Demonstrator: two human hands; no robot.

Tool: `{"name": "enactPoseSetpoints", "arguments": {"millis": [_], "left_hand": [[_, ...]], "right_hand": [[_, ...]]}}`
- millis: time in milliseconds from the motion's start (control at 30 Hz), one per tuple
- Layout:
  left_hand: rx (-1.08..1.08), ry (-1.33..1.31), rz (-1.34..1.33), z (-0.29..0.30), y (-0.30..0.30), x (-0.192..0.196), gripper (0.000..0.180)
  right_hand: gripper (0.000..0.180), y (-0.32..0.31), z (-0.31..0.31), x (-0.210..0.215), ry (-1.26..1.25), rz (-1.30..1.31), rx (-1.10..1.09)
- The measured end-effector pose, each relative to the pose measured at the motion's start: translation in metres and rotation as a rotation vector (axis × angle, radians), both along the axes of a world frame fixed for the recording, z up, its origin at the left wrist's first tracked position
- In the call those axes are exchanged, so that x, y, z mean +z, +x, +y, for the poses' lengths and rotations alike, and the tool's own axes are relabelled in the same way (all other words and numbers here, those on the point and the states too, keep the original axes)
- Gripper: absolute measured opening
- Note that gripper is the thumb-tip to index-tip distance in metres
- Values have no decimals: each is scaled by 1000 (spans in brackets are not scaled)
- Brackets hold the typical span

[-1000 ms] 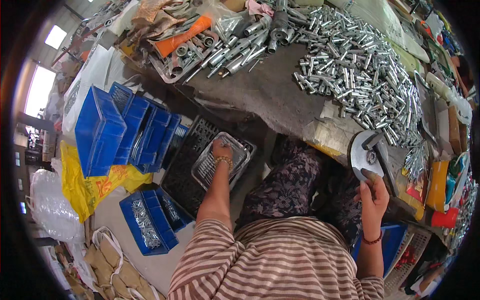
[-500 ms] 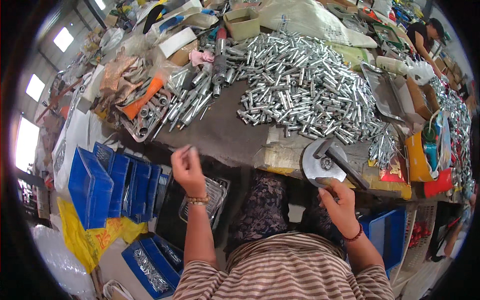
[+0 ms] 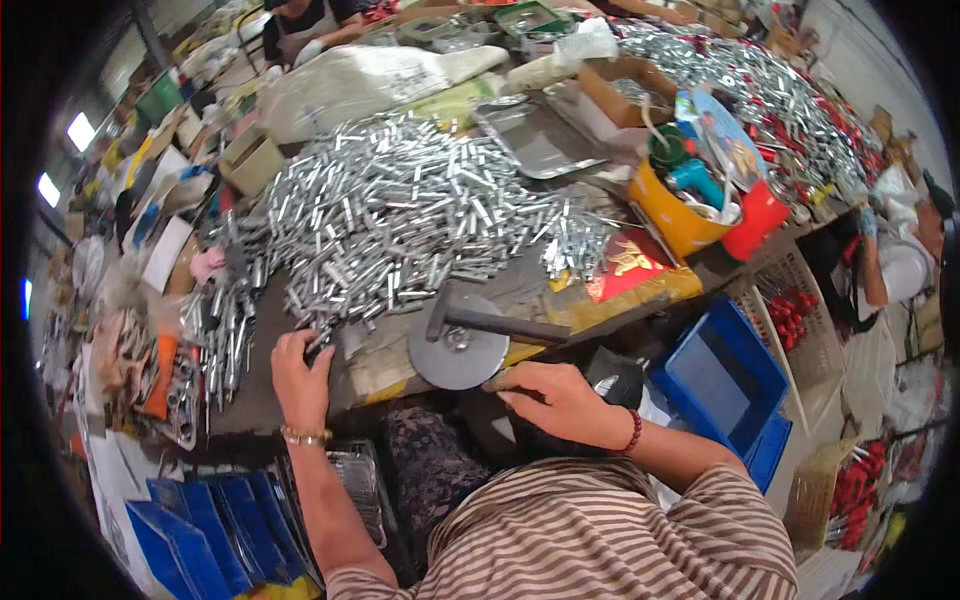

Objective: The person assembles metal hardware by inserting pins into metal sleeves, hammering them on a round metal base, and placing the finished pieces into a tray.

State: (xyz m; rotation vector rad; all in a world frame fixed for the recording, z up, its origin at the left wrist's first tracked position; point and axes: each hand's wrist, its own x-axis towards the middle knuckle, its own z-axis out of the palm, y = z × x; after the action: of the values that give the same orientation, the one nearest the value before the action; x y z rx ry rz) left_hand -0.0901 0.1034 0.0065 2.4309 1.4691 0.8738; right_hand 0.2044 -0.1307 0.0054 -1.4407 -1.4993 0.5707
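My left hand (image 3: 303,380) is at the near left edge of a big heap of short silvery metal tubes (image 3: 400,215) on the bench. Its thumb and fingers close on one small metal tube (image 3: 319,346). Beside the near right rim of a round grey metal disc (image 3: 460,365), my right hand (image 3: 550,400) is curled, thumb and forefinger together. Whatever lies between those fingertips is too small to make out. A hammer (image 3: 500,323) with a dark handle rests across the disc, its head at the left.
Blue bins (image 3: 720,380) stand low at the right, with more blue bins (image 3: 205,530) low at the left. A yellow container (image 3: 680,205) of odds and ends, a metal tray (image 3: 540,135) and wrenches (image 3: 183,390) lie on the bench. Other people are at the back and far right.
The view has swung to the right. My left hand has moved forward from before the bench edge to the tubes and closed on one. My right hand stays by the disc, fingers still together.
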Motion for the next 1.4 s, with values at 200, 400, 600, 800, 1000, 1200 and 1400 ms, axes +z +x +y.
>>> {"name": "enactPoseSetpoints", "arguments": {"millis": [200, 400, 600, 800, 1000, 1200, 1400], "left_hand": [[-82, -30, -51, -29, 23, 4, 17], [-86, -93, -316, -54, 38, 11, 18], [-177, -271, -315, -83, 69, 33, 16], [-353, -149, -195, -86, 88, 25, 20], [-383, -113, -178, -90, 97, 18, 20], [-378, -132, -194, -92, 88, 13, 18], [-359, -105, -165, -98, 87, 16, 15]], "right_hand": [[17, 32, -2, 27, 61, -174, -101], [16, 104, 33, 30, 99, -573, -512], [15, 148, 46, 19, 87, -987, -393], [13, 124, 56, 28, 248, -898, -212], [15, 47, 48, 37, 245, -555, -46], [13, 4, 55, 10, 172, -487, -17], [16, 3, 59, 15, 175, -600, 6]]}}
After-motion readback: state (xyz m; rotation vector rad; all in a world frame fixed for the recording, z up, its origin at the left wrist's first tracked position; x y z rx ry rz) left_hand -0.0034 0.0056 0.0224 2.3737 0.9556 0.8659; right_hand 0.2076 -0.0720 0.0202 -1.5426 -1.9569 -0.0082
